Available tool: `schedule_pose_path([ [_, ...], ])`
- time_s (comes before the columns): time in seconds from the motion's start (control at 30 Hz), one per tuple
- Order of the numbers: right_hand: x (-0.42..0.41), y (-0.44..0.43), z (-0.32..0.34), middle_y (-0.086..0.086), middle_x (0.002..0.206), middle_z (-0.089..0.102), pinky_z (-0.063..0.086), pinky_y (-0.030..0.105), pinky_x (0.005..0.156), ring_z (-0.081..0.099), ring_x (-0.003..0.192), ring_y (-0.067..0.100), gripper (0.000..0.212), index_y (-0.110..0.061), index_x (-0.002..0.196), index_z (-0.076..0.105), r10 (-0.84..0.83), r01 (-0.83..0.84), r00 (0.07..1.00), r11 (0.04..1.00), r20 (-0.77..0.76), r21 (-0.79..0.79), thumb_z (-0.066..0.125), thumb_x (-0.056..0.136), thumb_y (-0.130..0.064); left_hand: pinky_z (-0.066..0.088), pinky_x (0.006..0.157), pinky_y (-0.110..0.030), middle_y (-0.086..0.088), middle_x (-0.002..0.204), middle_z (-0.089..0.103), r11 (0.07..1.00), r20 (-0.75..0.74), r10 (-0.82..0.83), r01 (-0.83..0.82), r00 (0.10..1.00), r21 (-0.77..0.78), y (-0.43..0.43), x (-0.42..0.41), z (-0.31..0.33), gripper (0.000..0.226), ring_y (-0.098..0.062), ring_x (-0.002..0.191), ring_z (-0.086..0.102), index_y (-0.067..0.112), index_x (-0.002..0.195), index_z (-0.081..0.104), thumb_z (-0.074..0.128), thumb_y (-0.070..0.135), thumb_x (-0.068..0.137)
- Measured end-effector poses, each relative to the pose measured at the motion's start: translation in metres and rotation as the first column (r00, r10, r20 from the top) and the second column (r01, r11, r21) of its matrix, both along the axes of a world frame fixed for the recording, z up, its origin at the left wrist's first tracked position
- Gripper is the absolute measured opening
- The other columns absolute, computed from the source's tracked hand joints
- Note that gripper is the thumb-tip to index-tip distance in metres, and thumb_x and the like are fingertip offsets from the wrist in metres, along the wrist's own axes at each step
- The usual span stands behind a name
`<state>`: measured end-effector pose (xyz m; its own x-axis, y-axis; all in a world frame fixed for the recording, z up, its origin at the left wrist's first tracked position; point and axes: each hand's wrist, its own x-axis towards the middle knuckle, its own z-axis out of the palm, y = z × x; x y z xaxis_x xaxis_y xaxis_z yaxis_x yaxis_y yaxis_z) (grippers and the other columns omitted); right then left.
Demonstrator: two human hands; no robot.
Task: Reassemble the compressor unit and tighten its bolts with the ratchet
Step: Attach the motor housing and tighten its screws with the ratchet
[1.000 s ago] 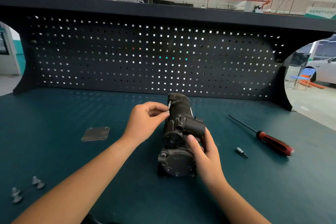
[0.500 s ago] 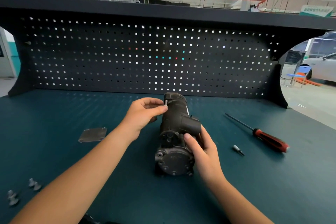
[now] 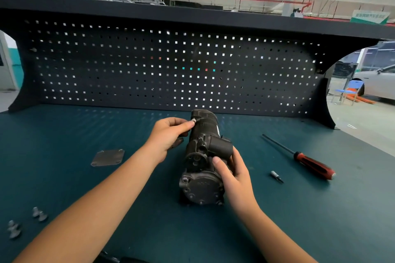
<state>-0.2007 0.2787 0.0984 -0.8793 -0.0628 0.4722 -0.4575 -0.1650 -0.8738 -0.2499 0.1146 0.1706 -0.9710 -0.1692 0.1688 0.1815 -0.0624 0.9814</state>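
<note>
A dark cast compressor unit (image 3: 203, 156) lies lengthwise at the middle of the teal bench, its round end cover facing me. My right hand (image 3: 233, 174) grips its near right side, thumb on top. At the far left shoulder of the housing, my left hand (image 3: 168, 134) pinches a small silver bolt (image 3: 193, 120) against the metal. A flat grey cover plate (image 3: 108, 157) lies on the bench to the left. Several loose silver bolts (image 3: 39, 214) sit near the front left corner. No ratchet can be made out; the red-handled driver (image 3: 307, 161) lies to the right.
A small silver bit (image 3: 276, 176) lies between the compressor and the driver. A black pegboard (image 3: 171, 66) with a shelf above closes the back of the bench (image 3: 320, 209). Beyond the right edge are a blue chair and a white car.
The view has shifted slightly. My left hand has kept pinching the bolt at the compressor's far left shoulder, and my right hand has kept its grip.
</note>
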Motion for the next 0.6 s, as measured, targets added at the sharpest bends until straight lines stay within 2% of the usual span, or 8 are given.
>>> schedule_pose_path([
  [0.1, -0.001, 0.001, -0.001, -0.003, 0.113, 0.065, 0.048, 0.011, 0.073, 0.064, 0.096, 0.001, 0.035, -0.022, 0.121, 0.056, -0.008, 0.008, 1.000, 1.000, 0.006, 0.020, 0.061, 0.087, -0.016, 0.050, 0.065, -0.022, 0.007, 0.074, 0.066, 0.999, 0.017, -0.036, 0.036, 0.999, -0.005, -0.009, 0.012, 0.003, 0.007, -0.005, 0.070, 0.060, 0.019, 0.079, 0.065, 0.068, 0.016, 0.084],
  [0.23, -0.002, 0.002, 0.000, -0.003, 0.117, 0.064, 0.048, 0.012, 0.076, 0.063, 0.097, -0.002, 0.044, -0.025, 0.122, 0.054, -0.023, 0.023, 1.000, 0.998, 0.005, 0.058, 0.069, 0.081, -0.025, 0.050, 0.070, -0.018, 0.011, 0.077, 0.071, 0.923, -0.057, -0.143, 0.112, 0.988, -0.367, -0.043, 0.060, -0.006, 0.005, -0.004, 0.073, 0.063, 0.025, 0.084, 0.067, 0.067, 0.019, 0.084],
  [0.27, -0.002, 0.003, 0.001, -0.005, 0.117, 0.063, 0.049, 0.015, 0.079, 0.062, 0.098, -0.002, 0.052, -0.027, 0.123, 0.052, -0.029, 0.029, 1.000, 0.997, 0.006, 0.074, 0.074, 0.077, -0.031, 0.049, 0.075, -0.013, 0.017, 0.088, 0.071, 0.812, -0.036, -0.279, 0.216, 0.960, -0.542, -0.056, 0.077, -0.011, 0.012, 0.000, 0.081, 0.064, 0.031, 0.091, 0.066, 0.070, 0.030, 0.080],
  [0.37, -0.001, 0.003, 0.002, -0.009, 0.118, 0.062, 0.050, 0.019, 0.082, 0.061, 0.100, -0.002, 0.067, -0.030, 0.127, 0.047, -0.035, 0.033, 0.999, 0.996, 0.028, 0.086, 0.072, 0.066, -0.037, 0.027, 0.099, -0.002, 0.048, 0.127, 0.031, 0.150, 0.333, -0.529, 0.472, 0.781, -0.869, -0.094, 0.124, -0.040, 0.053, 0.022, 0.119, 0.034, 0.061, 0.111, 0.043, 0.053, 0.082, 0.063],
  [0.43, 0.000, 0.001, 0.004, -0.008, 0.119, 0.061, 0.049, 0.016, 0.079, 0.062, 0.098, -0.003, 0.069, -0.034, 0.128, 0.044, -0.033, 0.030, 0.999, 0.996, 0.037, 0.083, 0.072, 0.065, -0.037, 0.021, 0.104, -0.006, 0.053, 0.129, 0.011, -0.036, 0.358, -0.511, 0.397, 0.781, -0.917, -0.100, 0.148, -0.057, 0.051, 0.023, 0.125, 0.020, 0.071, 0.107, 0.035, 0.030, 0.092, 0.060],
  [0.5, 0.000, 0.000, 0.005, -0.008, 0.122, 0.058, 0.047, 0.022, 0.090, 0.059, 0.107, 0.000, 0.073, -0.038, 0.130, 0.038, -0.053, 0.049, 0.998, 0.995, 0.042, 0.086, 0.077, 0.068, -0.039, 0.032, 0.096, -0.006, 0.049, 0.123, 0.031, -0.081, 0.178, -0.524, 0.159, 0.833, -0.984, -0.101, 0.160, -0.068, 0.037, 0.025, 0.112, 0.036, 0.060, 0.098, 0.045, 0.028, 0.083, 0.074],
  [0.57, 0.002, 0.001, 0.007, -0.007, 0.127, 0.054, 0.037, 0.034, 0.105, 0.050, 0.121, 0.008, 0.082, -0.037, 0.138, 0.028, -0.102, 0.099, 0.994, 0.991, 0.043, 0.086, 0.073, 0.070, -0.039, 0.041, 0.078, -0.005, 0.037, 0.096, 0.054, -0.042, -0.153, -0.540, -0.209, 0.828, -0.977, -0.100, 0.164, -0.074, 0.032, 0.020, 0.085, 0.051, 0.045, 0.086, 0.050, 0.028, 0.070, 0.085],
  [0.6, 0.003, 0.002, 0.010, -0.008, 0.129, 0.050, 0.034, 0.034, 0.106, 0.046, 0.125, 0.010, 0.085, -0.036, 0.141, 0.024, -0.136, 0.132, 0.990, 0.989, 0.046, 0.070, 0.069, 0.069, -0.040, 0.042, 0.071, -0.007, 0.032, 0.084, 0.058, 0.050, -0.244, -0.484, -0.252, 0.840, -0.966, -0.098, 0.166, -0.073, 0.030, 0.015, 0.075, 0.053, 0.042, 0.086, 0.049, 0.031, 0.066, 0.086],
])
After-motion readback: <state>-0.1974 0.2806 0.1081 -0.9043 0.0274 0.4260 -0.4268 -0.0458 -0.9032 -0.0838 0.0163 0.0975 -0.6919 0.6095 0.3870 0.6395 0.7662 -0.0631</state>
